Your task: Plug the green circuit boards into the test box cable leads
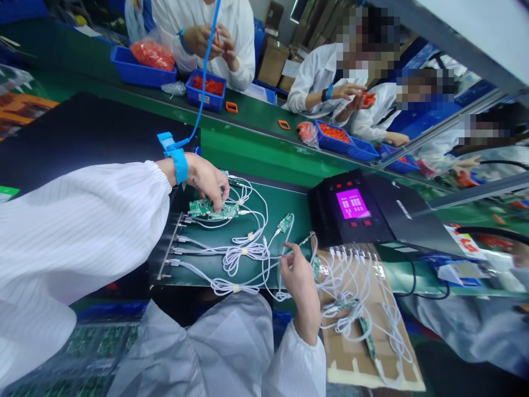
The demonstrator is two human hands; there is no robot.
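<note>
My left hand [209, 179], with a blue wrist strap, presses curled fingers down on a pair of green circuit boards [212, 209] lying on a dark green mat [285, 201]. My right hand [298, 273] is closed in a pinch on a white cable [303, 241] with a metal plug at its end. Another small green board [285, 223] lies between the hands, attached to a white cable. Several white cables [243, 253], bundled with ties, run across the mat from a row of plugs at its left edge.
A black tester with a magenta screen [352, 203] stands right of the mat. A cardboard sheet [363, 331] with more cables and boards lies near right. Across a green conveyor [256, 149], other people handle orange parts beside blue bins [209, 91]. Trays of boards [82, 353] sit below.
</note>
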